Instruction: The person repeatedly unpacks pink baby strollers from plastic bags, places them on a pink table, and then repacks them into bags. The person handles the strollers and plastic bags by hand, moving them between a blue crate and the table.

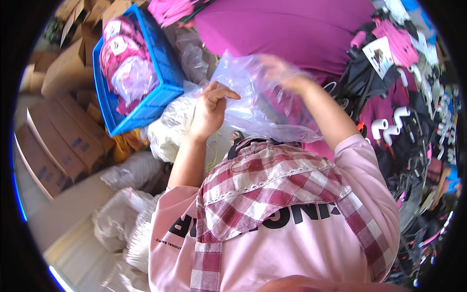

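Observation:
A large clear plastic bag (239, 106) is spread before me, between my two hands. My left hand (211, 106) is at the bag's left side, its fingers curled against the film and one finger stretched over it. My right hand (279, 73) is blurred at the bag's upper right, with film lying about its fingers and wrist. Whether its fingers grip the film cannot be made out. Behind the bag spreads a magenta cloth surface (277, 25).
At the left, a blue plastic crate (169, 95) holds pink packs with white tags, one under clear plastic. Cardboard boxes (69, 146) stand beyond it. White plastic sacks (120, 215) lie lower left. On the right are black bundles, a printed card (378, 56) and white curved pieces (379, 126).

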Action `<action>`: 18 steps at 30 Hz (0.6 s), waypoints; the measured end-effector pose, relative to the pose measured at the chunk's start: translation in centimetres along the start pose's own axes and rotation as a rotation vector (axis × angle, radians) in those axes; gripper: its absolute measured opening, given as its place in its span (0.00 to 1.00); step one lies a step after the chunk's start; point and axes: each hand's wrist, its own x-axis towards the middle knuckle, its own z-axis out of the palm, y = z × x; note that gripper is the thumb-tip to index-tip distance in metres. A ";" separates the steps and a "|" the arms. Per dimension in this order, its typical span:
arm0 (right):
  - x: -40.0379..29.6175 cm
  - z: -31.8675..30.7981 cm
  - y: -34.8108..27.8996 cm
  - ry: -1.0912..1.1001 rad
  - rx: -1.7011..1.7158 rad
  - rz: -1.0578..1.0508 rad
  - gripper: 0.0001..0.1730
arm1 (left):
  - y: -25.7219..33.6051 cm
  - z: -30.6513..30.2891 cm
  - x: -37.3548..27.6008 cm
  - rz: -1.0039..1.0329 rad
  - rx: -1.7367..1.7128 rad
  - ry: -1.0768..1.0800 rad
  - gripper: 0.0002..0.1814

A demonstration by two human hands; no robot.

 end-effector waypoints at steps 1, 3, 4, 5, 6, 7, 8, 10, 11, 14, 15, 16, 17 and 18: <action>0.9 -0.4 -0.6 0.195 -0.216 0.119 0.40 | -0.2 -1.3 -2.3 -0.067 0.018 0.015 0.16; 2.3 1.3 -0.8 0.225 -0.374 -0.037 0.39 | -1.5 -3.5 -6.9 -0.193 0.048 0.040 0.16; 3.2 4.0 -1.7 0.146 -0.501 -0.131 0.39 | -2.6 -4.4 -9.2 -0.176 0.090 0.028 0.16; 4.1 6.9 -2.5 0.064 -0.625 -0.228 0.39 | -3.7 -5.1 -11.6 -0.157 0.127 0.018 0.17; 4.8 10.2 -3.4 -0.039 -0.735 -0.268 0.39 | -4.1 -5.2 -13.2 -0.127 0.109 0.047 0.17; 5.5 13.0 -4.4 -0.144 -0.836 -0.316 0.39 | -4.2 -5.8 -14.7 -0.098 0.102 0.076 0.18; 6.8 14.6 -3.2 -0.175 -0.810 -0.446 0.41 | -4.4 -7.1 -16.5 -0.203 0.220 0.036 0.21; 11.1 17.1 -3.0 -0.089 -0.826 -0.548 0.43 | -8.2 -11.3 -21.9 -0.294 0.333 0.233 0.24; 12.8 18.5 -3.2 -0.017 -0.793 -0.655 0.44 | -9.0 -14.5 -24.5 -0.359 0.378 0.367 0.25; 11.4 24.3 -11.9 0.185 -0.733 -0.685 0.42 | 1.9 -23.6 -25.6 -0.176 0.491 0.906 0.16; 10.5 25.9 -15.7 0.264 -0.765 -0.713 0.42 | 7.4 -25.6 -25.0 -0.033 1.045 1.087 0.12; 9.3 28.4 -19.8 0.476 -0.718 -1.085 0.38 | 8.8 -28.6 -27.5 0.247 0.956 1.294 0.11; 8.4 30.2 -22.1 0.704 -0.654 -1.437 0.33 | 15.1 -27.8 -25.8 0.467 1.293 1.303 0.12; 7.7 30.6 -22.9 0.540 -0.655 -1.413 0.39 | 16.0 -27.3 -25.2 0.623 1.213 1.342 0.11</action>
